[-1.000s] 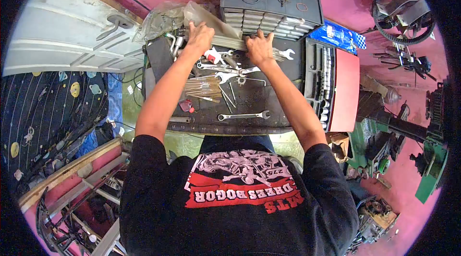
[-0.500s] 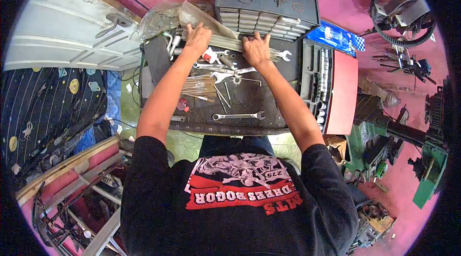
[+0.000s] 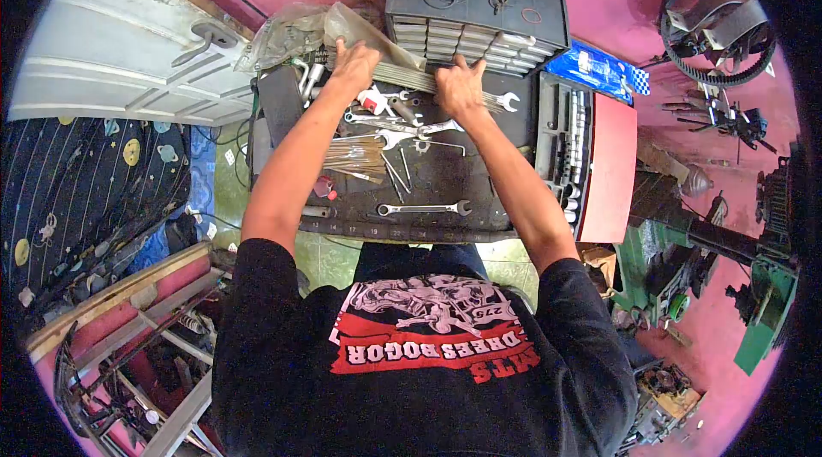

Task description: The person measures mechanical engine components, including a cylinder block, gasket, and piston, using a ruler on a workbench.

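Near the back of the dark work mat (image 3: 342,191), my left hand (image 3: 355,67) grips the left part of a bundle of thin metal rods (image 3: 404,76). My right hand (image 3: 461,89) is closed on the right part of that bundle. A cloudy plastic wrapper (image 3: 364,33) lies just behind my left hand. Between and below my hands are a small red and white container (image 3: 372,101) and a pile of wrenches (image 3: 398,133). Brownish rods (image 3: 351,155) lie left of the pile. One wrench (image 3: 424,209) rests near the front edge.
A grey drawer cabinet (image 3: 475,7) stands behind the rods. An open socket set (image 3: 569,144) with a red lid (image 3: 612,167) is at the right, a blue packet (image 3: 591,67) behind it. A white door (image 3: 128,37) is at the left.
Both hands keep their hold on the rods, with only slight shifts of the fingers. The view has moved very slightly.
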`<action>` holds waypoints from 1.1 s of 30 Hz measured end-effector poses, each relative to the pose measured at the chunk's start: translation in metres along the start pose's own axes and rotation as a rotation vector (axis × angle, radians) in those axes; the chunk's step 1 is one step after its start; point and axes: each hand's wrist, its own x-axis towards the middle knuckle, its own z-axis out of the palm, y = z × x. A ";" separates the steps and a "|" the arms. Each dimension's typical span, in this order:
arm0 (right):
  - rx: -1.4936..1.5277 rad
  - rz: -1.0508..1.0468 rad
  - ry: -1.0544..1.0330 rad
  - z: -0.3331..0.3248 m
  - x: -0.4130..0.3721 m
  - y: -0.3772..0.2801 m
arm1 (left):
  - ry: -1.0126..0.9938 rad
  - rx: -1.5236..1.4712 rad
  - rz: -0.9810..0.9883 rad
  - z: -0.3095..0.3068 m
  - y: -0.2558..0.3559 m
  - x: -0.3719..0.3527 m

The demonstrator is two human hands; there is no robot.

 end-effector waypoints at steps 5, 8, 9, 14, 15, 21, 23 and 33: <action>-0.018 0.003 0.071 -0.016 -0.010 0.000 | -0.055 0.059 -0.017 -0.010 0.008 -0.006; 0.012 -0.022 0.084 -0.028 -0.017 0.001 | 0.095 0.034 0.029 -0.002 0.007 -0.015; 0.015 -0.037 0.092 -0.032 -0.021 0.002 | 0.139 0.014 0.045 0.001 0.008 -0.018; -0.085 -0.027 0.075 -0.036 -0.035 0.013 | 0.250 -0.075 0.082 0.010 0.023 -0.024; -0.088 -0.027 0.077 -0.035 -0.038 0.017 | 0.257 -0.094 0.114 0.010 0.026 -0.024; -0.023 -0.025 0.149 -0.044 -0.060 0.032 | 0.213 -0.059 0.145 0.006 0.046 -0.014; -0.041 -0.015 0.159 -0.041 -0.065 0.042 | 0.247 -0.016 0.194 0.002 0.053 -0.016; -0.127 -0.110 0.074 -0.057 -0.101 0.093 | 0.273 -0.038 0.256 0.003 0.118 -0.031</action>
